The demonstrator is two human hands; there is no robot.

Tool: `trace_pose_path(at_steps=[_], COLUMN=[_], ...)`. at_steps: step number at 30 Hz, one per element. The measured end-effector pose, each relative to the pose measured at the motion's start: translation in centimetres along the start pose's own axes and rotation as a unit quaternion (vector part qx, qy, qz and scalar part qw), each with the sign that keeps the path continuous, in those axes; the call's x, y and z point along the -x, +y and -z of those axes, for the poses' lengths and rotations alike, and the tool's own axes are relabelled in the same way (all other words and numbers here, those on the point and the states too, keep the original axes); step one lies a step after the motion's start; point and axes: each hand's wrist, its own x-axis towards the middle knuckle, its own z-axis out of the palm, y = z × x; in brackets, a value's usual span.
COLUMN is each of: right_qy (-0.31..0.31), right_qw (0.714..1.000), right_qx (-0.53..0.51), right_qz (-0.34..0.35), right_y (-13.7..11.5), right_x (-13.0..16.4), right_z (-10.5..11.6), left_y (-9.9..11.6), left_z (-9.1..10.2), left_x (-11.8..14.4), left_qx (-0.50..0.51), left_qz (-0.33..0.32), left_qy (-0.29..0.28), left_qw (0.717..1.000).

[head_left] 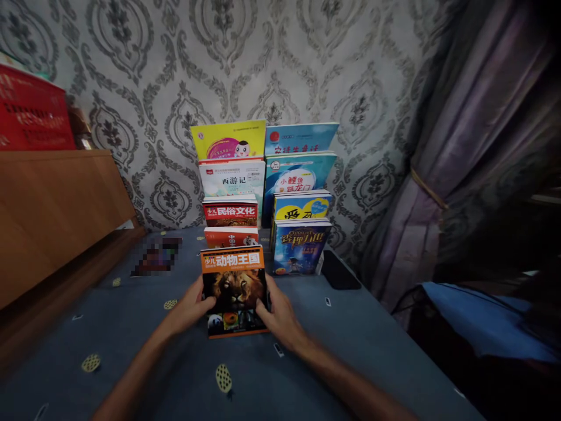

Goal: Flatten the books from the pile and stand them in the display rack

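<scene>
Both my hands hold an orange book with a lion on its cover (234, 290), standing it upright on the blue bedspread (131, 351). My left hand (193, 307) grips its left edge and my right hand (279, 316) grips its right edge. Just behind it stands a left row of upright books, with a red-banded book (230, 213) and a white one (232, 178) in it. A right row beside it starts with a dark blue starry book (300, 245), then a yellow book (302, 206).
A black flat object (339, 270) lies right of the book rows. A wooden headboard (52, 210) rises at left with a red box (30, 111) on top. Patterned wallpaper (245, 58) backs the books. A purple curtain (460, 152) hangs at right above blue cloth (482, 321).
</scene>
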Motion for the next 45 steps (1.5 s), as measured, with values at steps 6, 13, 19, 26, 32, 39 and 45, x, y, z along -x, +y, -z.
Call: trace_pose_path(at_steps=[6, 13, 19, 26, 32, 39, 45], right_qy=[0.027, 0.112, 0.083, 0.075, 0.087, 0.114, 0.092], right_qw=[0.994, 0.976, 0.986, 0.986, 0.988, 0.979, 0.971], right_qx=[0.057, 0.112, 0.107, 0.116, 0.118, 0.166, 0.216], right_qz=[0.084, 0.152, 0.096, 0.091, 0.048, -0.020, -0.051], right_y=[-0.1, -0.1, 1.1, 1.9, 2.0, 2.5, 3.0], right_x=[-5.5, -11.4, -10.3, -9.2, -8.3, -7.3, -7.0], right_z=[1.5, 2.1, 1.4, 0.8, 0.1, -1.7, -2.4], left_y=[1.5, 5.0, 3.5, 1.0, 0.7, 0.6, 0.5], left_z=[1.8, 1.9, 1.3, 0.7, -0.4, -1.0, -0.7], left_x=[-4.4, -7.8, -7.6, -7.1, -6.3, -6.3, -6.8], left_qx=[-0.167, -0.283, -0.293, -0.310, -0.325, -0.397, -0.441], left_qz=[-0.102, -0.175, -0.152, -0.113, -0.080, -0.086, -0.066], left_qy=[0.100, 0.234, 0.219, 0.193, 0.231, 0.248, 0.235], left_qw=[0.975, 0.914, 0.918, 0.924, 0.913, 0.880, 0.863])
